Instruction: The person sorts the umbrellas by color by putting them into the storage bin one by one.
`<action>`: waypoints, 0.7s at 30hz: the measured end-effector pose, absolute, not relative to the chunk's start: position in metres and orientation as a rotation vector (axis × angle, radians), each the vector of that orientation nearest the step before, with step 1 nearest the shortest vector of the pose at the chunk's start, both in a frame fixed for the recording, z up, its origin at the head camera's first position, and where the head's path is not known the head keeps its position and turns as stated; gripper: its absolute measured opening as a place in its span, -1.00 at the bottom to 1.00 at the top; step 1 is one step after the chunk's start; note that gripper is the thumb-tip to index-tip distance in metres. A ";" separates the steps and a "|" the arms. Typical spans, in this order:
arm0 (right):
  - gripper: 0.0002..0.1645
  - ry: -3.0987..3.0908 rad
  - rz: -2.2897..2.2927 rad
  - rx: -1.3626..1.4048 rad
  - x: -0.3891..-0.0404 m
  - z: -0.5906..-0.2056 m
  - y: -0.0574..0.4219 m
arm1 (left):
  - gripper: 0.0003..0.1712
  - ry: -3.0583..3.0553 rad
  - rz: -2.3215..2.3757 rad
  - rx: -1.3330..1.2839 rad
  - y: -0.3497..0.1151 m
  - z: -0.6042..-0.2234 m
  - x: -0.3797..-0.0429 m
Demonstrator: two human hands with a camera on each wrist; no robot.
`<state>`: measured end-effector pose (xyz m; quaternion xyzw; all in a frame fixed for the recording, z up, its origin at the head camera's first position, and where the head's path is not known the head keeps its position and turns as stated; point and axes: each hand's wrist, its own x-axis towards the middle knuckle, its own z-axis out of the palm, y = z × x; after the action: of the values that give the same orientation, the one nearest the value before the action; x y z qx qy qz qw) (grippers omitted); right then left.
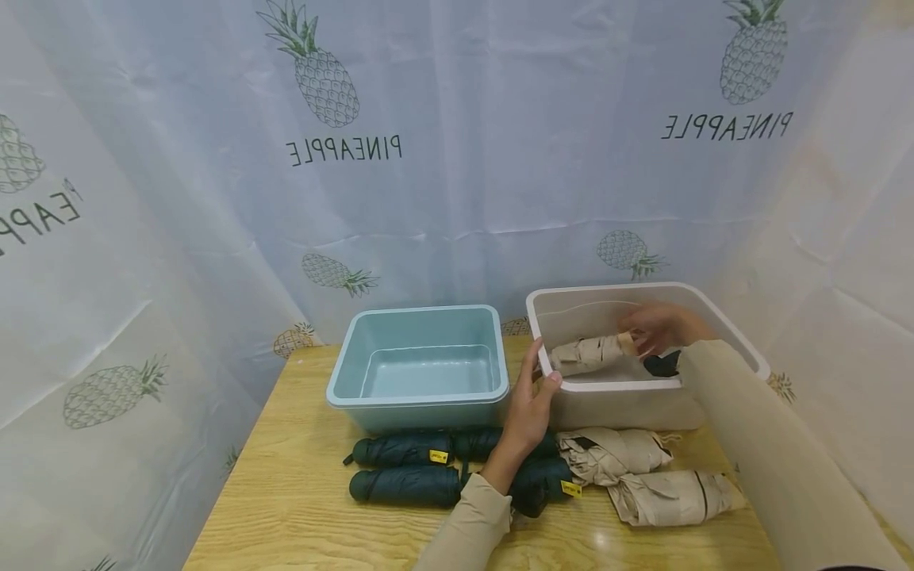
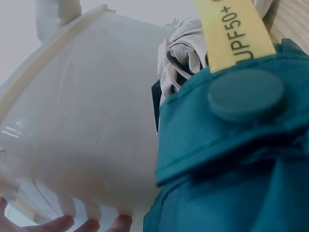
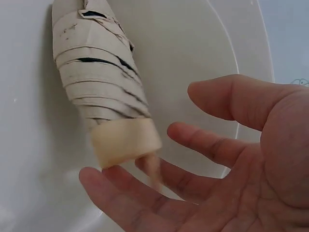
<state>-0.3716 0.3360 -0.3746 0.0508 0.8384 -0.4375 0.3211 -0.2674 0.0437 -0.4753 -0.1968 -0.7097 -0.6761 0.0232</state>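
Note:
In the head view my left hand (image 1: pixel 528 408) grips the near left corner of a white bin (image 1: pixel 614 387), thumb at the rim, fingers along the side. Its fingertips (image 2: pixel 91 224) show against the glossy wall in the left wrist view. Inside the bin lies a folded beige umbrella (image 1: pixel 589 353), wrapped in its cloth, with a pale end cap (image 3: pixel 126 142). My right hand (image 1: pixel 664 321) reaches in, fingers spread and loosely bent. In the right wrist view the fingertips are right at the cap and a blurred strap (image 3: pixel 153 169). A dark item (image 1: pixel 662 363) lies beside it, partly hidden by my sleeve.
A light blue bin (image 1: pixel 421 400) stands left of the white one. In front lie several folded dark green umbrellas (image 1: pixel 405 485) with yellow tags and two beige ones (image 1: pixel 664 498) on the wooden table (image 1: pixel 286 484). A pineapple-print curtain (image 1: pixel 485 159) hangs behind.

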 end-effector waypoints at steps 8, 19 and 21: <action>-0.22 2.297 -1.140 0.055 -0.367 -0.364 0.328 | -0.33 -2.202 -2.100 -0.613 0.043 -0.474 -0.266; -0.33 2.553 -1.027 -0.151 -0.353 -0.336 0.300 | -0.32 -2.195 -2.102 -0.604 0.044 -0.472 -0.267; -0.38 2.625 -1.013 -0.202 -0.347 -0.332 0.297 | -0.32 -2.196 -2.098 -0.603 0.044 -0.473 -0.267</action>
<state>-0.3471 0.2965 -0.3322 -0.0705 0.9186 -0.3545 0.1595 -0.2668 0.0440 -0.4727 -0.1948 -0.7090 -0.6774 0.0226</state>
